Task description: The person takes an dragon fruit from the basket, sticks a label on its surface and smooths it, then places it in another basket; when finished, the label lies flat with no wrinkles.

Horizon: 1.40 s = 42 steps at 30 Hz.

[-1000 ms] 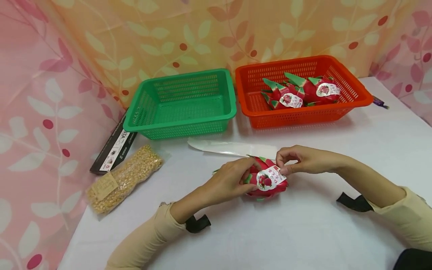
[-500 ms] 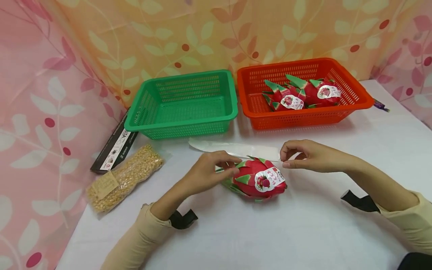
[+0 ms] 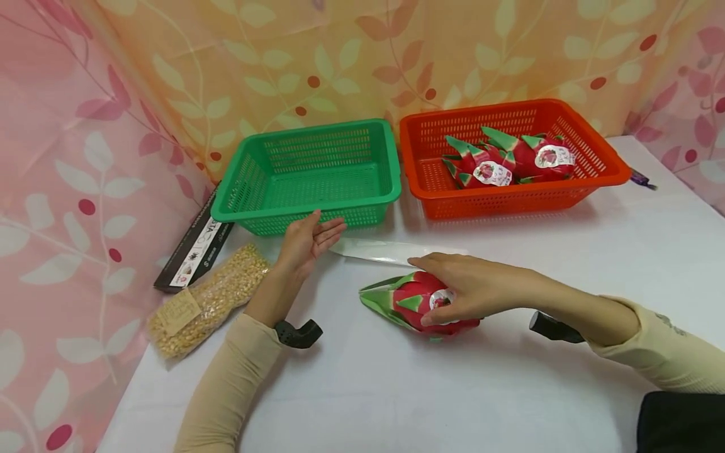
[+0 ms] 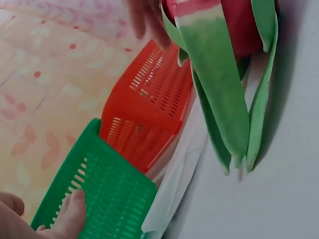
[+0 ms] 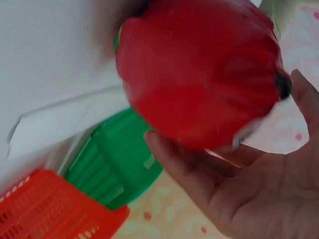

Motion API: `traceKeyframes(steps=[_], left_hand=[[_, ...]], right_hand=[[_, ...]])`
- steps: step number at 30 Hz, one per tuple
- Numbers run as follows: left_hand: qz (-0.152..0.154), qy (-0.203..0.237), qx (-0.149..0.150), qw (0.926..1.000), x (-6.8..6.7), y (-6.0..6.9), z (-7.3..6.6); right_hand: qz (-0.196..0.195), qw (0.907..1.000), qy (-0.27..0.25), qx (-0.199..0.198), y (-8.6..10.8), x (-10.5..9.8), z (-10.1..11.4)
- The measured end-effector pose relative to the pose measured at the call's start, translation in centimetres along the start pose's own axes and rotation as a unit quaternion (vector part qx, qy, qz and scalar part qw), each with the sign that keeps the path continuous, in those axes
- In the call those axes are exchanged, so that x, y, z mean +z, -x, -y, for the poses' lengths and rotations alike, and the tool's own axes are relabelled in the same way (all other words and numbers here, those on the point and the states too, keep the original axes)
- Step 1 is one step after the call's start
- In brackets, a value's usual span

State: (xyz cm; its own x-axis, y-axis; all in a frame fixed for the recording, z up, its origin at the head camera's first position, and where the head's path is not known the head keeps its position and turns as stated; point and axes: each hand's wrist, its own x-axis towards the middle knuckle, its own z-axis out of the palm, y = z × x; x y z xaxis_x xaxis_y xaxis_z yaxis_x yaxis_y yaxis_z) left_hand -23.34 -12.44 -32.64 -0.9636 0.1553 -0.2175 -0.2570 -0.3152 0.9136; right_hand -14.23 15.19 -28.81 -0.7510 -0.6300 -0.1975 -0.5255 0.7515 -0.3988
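Note:
A dragon fruit (image 3: 410,302) with green leaf tips and a white label lies on the white table. Over its right end is my right hand (image 3: 481,286), fingers spread on the far side and thumb on the near side; part of the label is hidden. In the right wrist view, the red rounded end of the fruit (image 5: 199,74) sits in front of the open palm (image 5: 269,189); firm contact cannot be told. My left hand (image 3: 308,245) is held palm up in front of the green basket (image 3: 306,204), apart from the fruit, with nothing in it.
A red basket (image 3: 510,201) at the back right holds two labelled dragon fruits (image 3: 546,157). A flat white plastic piece (image 3: 376,250) lies behind the fruit. At the left are a bag of corn kernels (image 3: 218,296) and a black box (image 3: 195,251).
My left hand has left the dragon fruit, moved left towards the green basket and turned palm up. My right hand has shifted left from beside the label to over the fruit.

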Motion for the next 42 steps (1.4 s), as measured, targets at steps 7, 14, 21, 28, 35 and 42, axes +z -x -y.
traceKeyframes(steps=[7, 14, 21, 28, 35, 42], left_hand=[[-0.01, 0.042, 0.037, 0.9984, -0.6, -0.9, -0.1], [-0.018, 0.062, 0.041, 0.9971, -1.0, -1.5, -0.1], [-0.022, 0.053, 0.046, 0.9973, -1.0, -1.5, 0.0], [-0.017, 0.044, 0.049, 0.9977, -1.1, -1.2, 0.1], [-0.013, 0.042, 0.053, 0.9976, -1.1, -1.3, 0.2], [-0.009, 0.035, 0.059, 0.9976, -1.1, -1.5, -0.1]], right_hand=[[0.001, 0.9987, 0.047, 0.018, -1.1, 1.2, 0.5], [-0.01, 0.9971, 0.053, 0.054, -1.6, 1.9, 0.6], [-0.008, 0.9945, 0.088, 0.056, -2.0, 2.3, 0.7], [-0.023, 0.9949, 0.084, 0.05, -1.8, 2.1, 0.3], [-0.049, 0.9944, -0.009, 0.093, -1.2, -4.1, -0.8], [-0.091, 0.9771, -0.065, 0.181, -2.6, -12.9, -3.8]])
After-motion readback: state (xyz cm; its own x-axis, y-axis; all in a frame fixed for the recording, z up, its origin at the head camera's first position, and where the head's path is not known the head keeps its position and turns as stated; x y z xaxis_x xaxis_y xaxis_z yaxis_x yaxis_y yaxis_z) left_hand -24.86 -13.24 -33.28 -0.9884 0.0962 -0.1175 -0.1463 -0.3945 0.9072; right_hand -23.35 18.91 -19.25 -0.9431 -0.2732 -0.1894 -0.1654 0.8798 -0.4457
